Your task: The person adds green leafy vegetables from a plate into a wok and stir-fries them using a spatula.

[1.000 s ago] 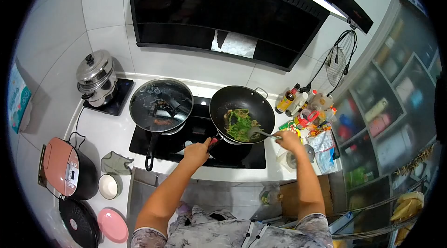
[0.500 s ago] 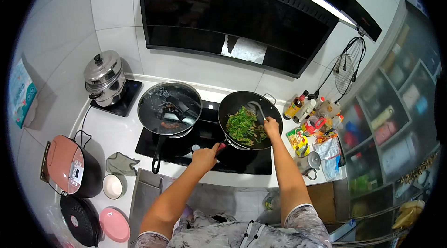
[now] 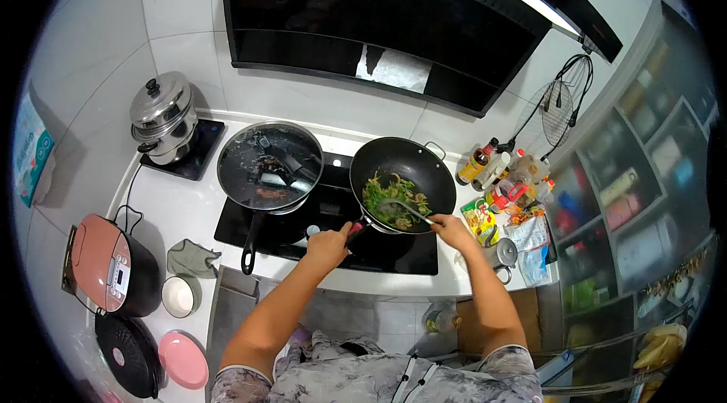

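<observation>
My left hand [image 3: 330, 247] is closed round the handle of a black wok [image 3: 403, 159] on the right side of the cooktop. Chopped green vegetables [image 3: 376, 196] with paler bits lie in the lower part of the wok. In my right hand [image 3: 453, 232] is the handle of a metal ladle [image 3: 411, 210], whose bowl sits down among the greens. To the left of the wok stands a dark frying pan [image 3: 254, 153] with a glass lid over it and a black-handled utensil across it. Its long handle points toward me.
Sauce bottles [image 3: 478, 164], seasoning packets [image 3: 480, 223] and a metal pot [image 3: 503, 253] crowd the counter at right. At left are a steamer pot [image 3: 163, 119], a rice cooker [image 3: 113, 267], a cloth [image 3: 191, 259], a white bowl [image 3: 179, 297] and a pink plate [image 3: 183, 360]. A range hood [image 3: 379, 24] overhangs the cooktop.
My right hand has come down toward me, drawing the ladle from the wok's upper right into the greens. The greens sit lower and more bunched. My left hand keeps its grip.
</observation>
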The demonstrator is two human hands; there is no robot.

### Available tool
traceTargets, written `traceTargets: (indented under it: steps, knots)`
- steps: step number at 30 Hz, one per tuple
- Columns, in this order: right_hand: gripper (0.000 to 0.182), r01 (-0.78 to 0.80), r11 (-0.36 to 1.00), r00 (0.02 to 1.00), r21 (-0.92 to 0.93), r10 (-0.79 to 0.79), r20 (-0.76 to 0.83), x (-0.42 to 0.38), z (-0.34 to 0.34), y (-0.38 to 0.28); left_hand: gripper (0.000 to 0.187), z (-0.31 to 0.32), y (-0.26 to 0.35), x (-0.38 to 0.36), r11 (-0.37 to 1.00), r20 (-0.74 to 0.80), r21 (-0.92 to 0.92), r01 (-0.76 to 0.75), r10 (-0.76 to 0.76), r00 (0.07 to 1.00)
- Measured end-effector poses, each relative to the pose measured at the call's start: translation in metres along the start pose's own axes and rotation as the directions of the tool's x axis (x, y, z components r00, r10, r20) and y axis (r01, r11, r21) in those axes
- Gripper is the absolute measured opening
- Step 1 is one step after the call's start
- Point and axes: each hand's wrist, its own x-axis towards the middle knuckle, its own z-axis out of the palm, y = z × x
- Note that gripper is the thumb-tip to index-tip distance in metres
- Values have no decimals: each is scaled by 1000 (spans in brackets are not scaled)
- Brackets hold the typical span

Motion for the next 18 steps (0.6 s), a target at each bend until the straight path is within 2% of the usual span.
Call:
traceTargets:
  steps: [1,2,3,5,6,9,11,13,15,18]
  knots:
    - [27,-134,990,991,-53,134,-6,0,-3,-30,64,-1,0,0,1000,9,8,12,-12,1000]
    - [26,-162,984,987,-73,160,-31,6,4,-35,64,0,0,-1,1000,7,11,12,-12,1000]
    - [26,-185,978,982,-92,181,-57,15,11,-35,64,2,-1,-1,1000,-2,2,0,0,1000]
    - [25,-122,988,971,94,139,-196,37,21,-10,63,3,-3,-1,1000,-14,9,-9,9,1000]
    - [25,-142,974,965,178,177,-194,47,15,-10,64,3,-3,0,1000,-10,10,2,-2,1000]
    - [26,-217,970,903,110,242,-355,81,20,2,64,4,-2,-1,1000,-5,4,6,-6,1000]
    - [28,-316,931,868,184,362,-339,99,33,1,65,4,-3,0,1000,-15,-1,3,-3,1000]
    - [29,-338,891,888,302,408,-211,110,49,-5,65,6,-3,1,1000,1,3,20,-20,1000]
    - [30,-220,952,966,211,243,-92,103,51,-9,65,5,-5,1,1000,2,2,25,-25,1000]
    - [29,-78,984,997,-157,75,-27,71,6,-35,65,2,-2,-1,1000,21,0,22,-22,1000]
